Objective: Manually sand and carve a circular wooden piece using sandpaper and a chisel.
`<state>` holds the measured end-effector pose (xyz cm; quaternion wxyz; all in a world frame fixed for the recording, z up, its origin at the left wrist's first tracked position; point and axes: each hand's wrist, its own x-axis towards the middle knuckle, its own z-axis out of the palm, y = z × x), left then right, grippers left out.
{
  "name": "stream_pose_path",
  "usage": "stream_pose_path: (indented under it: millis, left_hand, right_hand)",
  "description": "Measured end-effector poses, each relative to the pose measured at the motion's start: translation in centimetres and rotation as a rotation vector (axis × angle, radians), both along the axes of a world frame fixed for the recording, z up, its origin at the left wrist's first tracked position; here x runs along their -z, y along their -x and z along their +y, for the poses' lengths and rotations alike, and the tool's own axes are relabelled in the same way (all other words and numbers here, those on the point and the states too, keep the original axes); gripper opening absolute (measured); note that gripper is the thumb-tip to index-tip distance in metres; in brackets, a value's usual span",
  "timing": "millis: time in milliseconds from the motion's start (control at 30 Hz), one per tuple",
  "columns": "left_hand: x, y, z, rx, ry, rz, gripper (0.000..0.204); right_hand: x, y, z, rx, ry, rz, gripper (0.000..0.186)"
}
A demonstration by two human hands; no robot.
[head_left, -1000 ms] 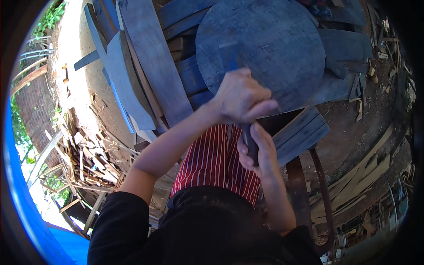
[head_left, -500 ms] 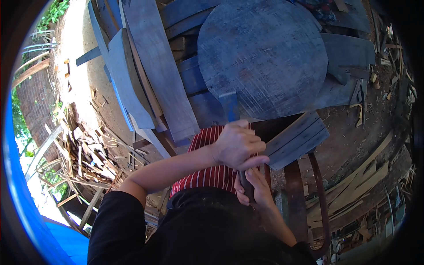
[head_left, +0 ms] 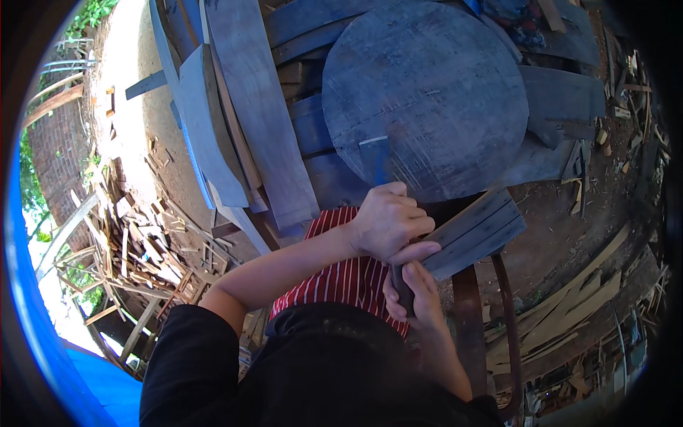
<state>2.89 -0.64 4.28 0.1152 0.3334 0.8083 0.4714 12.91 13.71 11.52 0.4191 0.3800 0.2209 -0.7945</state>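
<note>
A wide chisel [head_left: 376, 158] with a flat, bluish metal blade and a long dark handle runs up from my lap. Its blade lies over the near left part of a round wooden disc [head_left: 434, 92], whose pale top carries scratches and rough marks. My left hand [head_left: 393, 224] wraps round the tool's shank, just short of the disc's near edge. Closer to my body, my right hand [head_left: 416, 292] grips the dark handle end. The shank under my left fingers is hidden.
Long boards [head_left: 260, 107] lie left of the disc, and more planks pass beneath it. A grey slatted wooden piece [head_left: 477, 235] juts out near my right hand. Wood scraps [head_left: 135, 242] are heaped on the ground at left; offcuts [head_left: 576, 313] lie at right.
The chisel's blade has slid forward, farther onto the disc from its near edge. Both hands keep their grip; the right has shifted slightly forward and right.
</note>
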Motion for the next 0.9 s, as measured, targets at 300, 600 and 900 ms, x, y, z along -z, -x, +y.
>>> stream_pose_path:
  millis: [300, 600, 900]
  left_hand:
    - [-0.4, 0.0, -1.3, 0.135, -0.035, -0.076, 0.039]
    - [-0.1, 1.0, -0.9, 0.16, -0.066, -0.025, 0.044]
    - [0.5, 2.4, -1.8, 0.211, -0.02, -0.032, 0.04]
  right_hand:
    - [-0.7, -0.8, -1.5, 0.153, 0.188, -0.107, 0.032]
    - [0.6, -1.2, -1.7, 0.049, 0.138, 0.031, 0.028]
    - [1.1, 0.3, -2.4, 0.075, 0.137, -0.023, 0.044]
